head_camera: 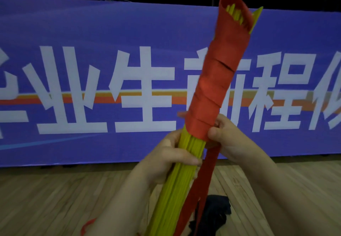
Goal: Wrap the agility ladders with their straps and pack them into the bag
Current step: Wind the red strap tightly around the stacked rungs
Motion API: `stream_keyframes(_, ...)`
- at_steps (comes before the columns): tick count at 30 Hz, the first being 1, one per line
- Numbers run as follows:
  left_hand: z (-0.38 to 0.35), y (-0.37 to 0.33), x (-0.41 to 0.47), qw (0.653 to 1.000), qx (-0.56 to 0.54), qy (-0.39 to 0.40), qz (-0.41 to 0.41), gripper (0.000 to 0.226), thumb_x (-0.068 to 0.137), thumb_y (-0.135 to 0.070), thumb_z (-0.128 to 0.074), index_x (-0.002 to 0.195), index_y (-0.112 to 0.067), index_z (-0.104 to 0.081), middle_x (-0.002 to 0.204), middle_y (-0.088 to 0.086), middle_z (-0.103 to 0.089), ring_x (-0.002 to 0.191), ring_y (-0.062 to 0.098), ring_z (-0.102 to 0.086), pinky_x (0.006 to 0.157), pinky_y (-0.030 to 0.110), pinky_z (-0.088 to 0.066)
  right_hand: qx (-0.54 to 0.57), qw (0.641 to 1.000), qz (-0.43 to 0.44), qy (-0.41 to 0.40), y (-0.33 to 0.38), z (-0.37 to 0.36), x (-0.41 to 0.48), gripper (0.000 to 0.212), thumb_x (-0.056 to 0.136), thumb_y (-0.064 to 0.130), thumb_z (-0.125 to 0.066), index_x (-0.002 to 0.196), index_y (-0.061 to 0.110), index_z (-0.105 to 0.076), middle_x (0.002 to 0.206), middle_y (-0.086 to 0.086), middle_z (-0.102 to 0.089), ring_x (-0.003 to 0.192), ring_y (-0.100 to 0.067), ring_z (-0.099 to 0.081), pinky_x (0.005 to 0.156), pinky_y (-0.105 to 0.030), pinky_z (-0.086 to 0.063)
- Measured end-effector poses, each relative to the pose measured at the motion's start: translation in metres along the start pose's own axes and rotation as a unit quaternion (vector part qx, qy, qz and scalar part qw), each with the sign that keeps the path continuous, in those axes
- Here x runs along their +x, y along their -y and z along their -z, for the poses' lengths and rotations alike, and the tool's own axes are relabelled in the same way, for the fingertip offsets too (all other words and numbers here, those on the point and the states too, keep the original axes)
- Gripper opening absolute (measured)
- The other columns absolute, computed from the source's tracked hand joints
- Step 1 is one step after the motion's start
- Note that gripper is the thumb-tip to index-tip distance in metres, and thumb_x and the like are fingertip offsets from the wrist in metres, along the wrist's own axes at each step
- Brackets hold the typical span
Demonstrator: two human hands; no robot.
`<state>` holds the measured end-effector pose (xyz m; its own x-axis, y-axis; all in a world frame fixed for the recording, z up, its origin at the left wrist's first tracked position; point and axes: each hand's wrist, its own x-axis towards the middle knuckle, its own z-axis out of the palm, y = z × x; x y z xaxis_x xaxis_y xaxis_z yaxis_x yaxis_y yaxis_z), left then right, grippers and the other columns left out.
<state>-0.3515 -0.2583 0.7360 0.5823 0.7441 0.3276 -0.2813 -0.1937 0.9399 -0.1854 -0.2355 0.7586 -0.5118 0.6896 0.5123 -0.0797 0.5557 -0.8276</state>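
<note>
Left hand (171, 154) grips yellow rung bundle (177, 186); right hand (227, 139) pinches red strap (217, 73).

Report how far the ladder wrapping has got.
Done: the strap covers the upper half of the ladder. In hand: the left hand grips the bare yellow part while the right hand pinches the strap at the wrap's lower edge. Left: the lower half is unwrapped, a strap tail hangs loose, and the bag lies on the floor.

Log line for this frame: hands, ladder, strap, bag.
left hand: grips yellow plastic rung bundle | right hand: pinches red fabric strap at wrap edge | wrap: upper part covered, tail hanging | black fabric bag: on wooden floor
</note>
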Motion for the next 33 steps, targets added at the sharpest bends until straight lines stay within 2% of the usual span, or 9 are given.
stream_keyframes(2,-0.001,-0.006,0.001,0.997,-0.041,0.05,0.038,0.053,0.048,-0.018,-0.08,0.094,-0.002,-0.06,0.072,0.014,-0.063,0.05,0.023,-0.062,0.05,0.027,-0.052,-0.012,0.999,0.008,-0.03,0.005,-0.003,-0.001,0.033,0.058,0.029,-0.075,0.087,0.013,-0.073,0.062,0.004,-0.067,0.05,-0.012,-0.056,0.046,-0.021,-0.042)
stream_keyframes(6,-0.005,0.004,0.006,0.961,0.23,-0.15,0.043,0.061,0.054,-0.04,-0.081,0.105,-0.025,-0.053,0.095,0.003,-0.068,0.08,0.015,-0.069,0.07,0.035,-0.058,-0.125,0.964,-0.001,-0.236,0.002,-0.014,0.005,0.032,0.061,0.039,-0.082,0.067,0.009,-0.07,0.057,-0.012,-0.067,0.052,-0.014,-0.061,0.05,-0.036,-0.051)
stream_keyframes(8,-0.011,0.02,0.006,0.919,0.307,-0.246,0.013,0.056,0.059,-0.037,-0.083,0.103,-0.028,-0.051,0.091,0.0,-0.068,0.081,0.014,-0.068,0.074,0.042,-0.057,-0.199,0.954,-0.04,-0.221,0.004,-0.02,0.004,0.041,0.063,0.048,-0.08,0.076,0.01,-0.073,0.074,-0.018,-0.071,0.067,-0.029,-0.068,0.067,-0.048,-0.053)
stream_keyframes(11,-0.01,0.034,0.003,0.913,0.251,-0.32,-0.025,0.042,0.063,-0.031,-0.08,0.097,-0.028,-0.056,0.086,0.0,-0.069,0.076,0.014,-0.066,0.073,0.043,-0.056,-0.152,0.976,-0.105,-0.114,0.012,-0.013,-0.007,0.019,0.081,0.031,-0.07,0.087,0.013,-0.069,0.049,0.009,-0.061,0.047,-0.008,-0.056,0.052,-0.022,-0.044)
stream_keyframes(14,-0.003,0.028,-0.001,0.911,0.241,-0.331,-0.045,0.043,0.056,-0.034,-0.076,0.093,-0.025,-0.058,0.079,0.004,-0.067,0.068,0.015,-0.064,0.067,0.039,-0.055,-0.095,0.983,-0.081,-0.132,0.007,-0.004,-0.014,0.021,0.08,0.028,-0.066,0.077,0.008,-0.062,0.045,0.011,-0.042,0.042,-0.006,-0.032,0.047,-0.023,-0.028)
stream_keyframes(20,0.0,0.017,-0.01,0.972,0.128,-0.195,-0.025,0.04,0.057,-0.018,-0.078,0.093,-0.018,-0.063,0.066,-0.001,-0.065,0.055,0.011,-0.06,0.052,0.026,-0.049,-0.048,0.988,-0.007,-0.148,0.002,-0.005,-0.012,0.033,0.065,0.028,-0.084,0.074,0.01,-0.058,0.055,-0.002,-0.043,0.045,-0.004,-0.036,0.048,-0.015,-0.031)
stream_keyframes(25,0.001,0.01,-0.014,0.992,-0.058,0.103,0.044,0.047,0.06,-0.02,-0.08,0.098,-0.005,-0.058,0.074,0.011,-0.065,0.056,0.023,-0.064,0.056,0.033,-0.054,0.054,0.998,-0.021,-0.018,-0.006,-0.011,-0.008,0.051,0.045,0.052,-0.085,0.085,0.021,-0.075,0.074,-0.003,-0.069,0.068,-0.024,-0.063,0.066,-0.029,-0.047)
stream_keyframes(30,-0.004,0.002,-0.004,0.956,0.254,-0.147,0.025,0.068,0.05,-0.044,-0.08,0.11,-0.027,-0.053,0.094,0.005,-0.069,0.083,0.024,-0.069,0.076,0.043,-0.058,-0.125,0.949,0.007,-0.288,0.009,-0.023,0.0,0.026,0.069,0.039,-0.079,0.062,0.016,-0.069,0.049,0.009,-0.052,0.046,-0.004,-0.045,0.049,-0.018,-0.037)
stream_keyframes(33,-0.015,0.023,0.0,0.897,0.345,-0.276,-0.005,0.041,0.062,-0.03,-0.08,0.095,-0.024,-0.056,0.073,-0.004,-0.06,0.064,0.013,-0.06,0.062,0.031,-0.052,-0.194,0.949,-0.026,-0.248,0.014,-0.032,-0.003,0.035,0.072,0.047,-0.071,0.075,0.012,-0.069,0.05,0.004,-0.058,0.05,-0.001,-0.052,0.05,-0.02,-0.044)
